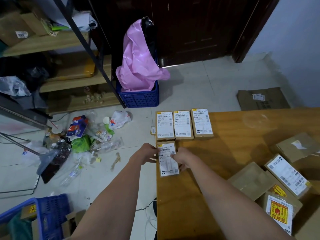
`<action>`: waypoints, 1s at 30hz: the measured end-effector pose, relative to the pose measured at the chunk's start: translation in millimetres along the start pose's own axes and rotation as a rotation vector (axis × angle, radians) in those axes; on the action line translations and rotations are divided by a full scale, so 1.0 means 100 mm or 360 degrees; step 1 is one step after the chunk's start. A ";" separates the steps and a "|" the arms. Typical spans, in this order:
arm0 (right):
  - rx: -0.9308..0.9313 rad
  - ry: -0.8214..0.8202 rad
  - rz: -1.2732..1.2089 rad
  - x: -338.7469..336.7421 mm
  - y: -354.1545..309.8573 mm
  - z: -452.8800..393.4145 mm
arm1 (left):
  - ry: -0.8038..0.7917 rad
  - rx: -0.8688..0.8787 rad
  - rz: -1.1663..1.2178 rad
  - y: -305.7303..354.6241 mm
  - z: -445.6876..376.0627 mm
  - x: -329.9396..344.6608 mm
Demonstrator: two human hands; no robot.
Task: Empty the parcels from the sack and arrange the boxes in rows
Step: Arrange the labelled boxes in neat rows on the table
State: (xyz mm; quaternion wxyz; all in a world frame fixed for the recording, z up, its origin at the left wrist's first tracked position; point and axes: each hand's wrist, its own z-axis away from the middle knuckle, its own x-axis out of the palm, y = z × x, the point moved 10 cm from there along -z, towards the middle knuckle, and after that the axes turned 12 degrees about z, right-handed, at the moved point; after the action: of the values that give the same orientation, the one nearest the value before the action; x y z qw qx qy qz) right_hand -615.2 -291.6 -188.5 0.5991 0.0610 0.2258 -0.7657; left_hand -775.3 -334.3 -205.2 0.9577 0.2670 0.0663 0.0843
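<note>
Head view: left hand [149,152] and right hand [182,157] grip fourth box [168,161] by its sides on table [233,135], just below row of three boxes [183,124].

We note dim, even indoor light with a cool cast; a bright strip shows under the dark wooden door [192,28], and the pink plastic bag [138,56] throws a soft shadow rightward over the pale tiled floor [199,87]. The yellow wooden tabletop [242,135] carries a faint sheen but no hard glare. Wide-angle distortion bends the black metal shelf frame [90,49] and stretches the forearms, and label print is too soft for us to read.
</note>
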 end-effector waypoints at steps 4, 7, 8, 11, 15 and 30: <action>0.0007 -0.0035 -0.0061 0.02 0.01 -0.02 | 0.0020 -0.0026 -0.0011 -0.02 -0.04 0.00; 0.0008 -0.0066 -0.0127 0.04 0.00 -0.02 | 0.0040 -0.0013 -0.0002 0.00 -0.07 -0.03; 0.0013 -0.0072 -0.0152 0.05 0.00 -0.02 | 0.0045 -0.0008 0.0008 0.01 -0.08 -0.04; 0.0002 -0.0078 -0.0154 0.05 -0.02 -0.04 | 0.0026 -0.0006 0.0046 0.02 -0.08 -0.04; -0.0017 -0.0064 -0.0117 0.02 -0.06 -0.04 | -0.0003 0.0001 0.0091 0.04 -0.06 0.01; -0.0060 0.0034 -0.0048 -0.12 -0.05 0.07 | 0.0169 0.0017 0.0012 0.12 0.02 -0.10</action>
State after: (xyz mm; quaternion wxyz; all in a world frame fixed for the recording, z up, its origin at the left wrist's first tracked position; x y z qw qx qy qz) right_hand -615.8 -283.1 -176.9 0.5861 0.0544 0.2476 -0.7696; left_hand -786.5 -327.2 -196.6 0.9511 0.2675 0.1164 0.1016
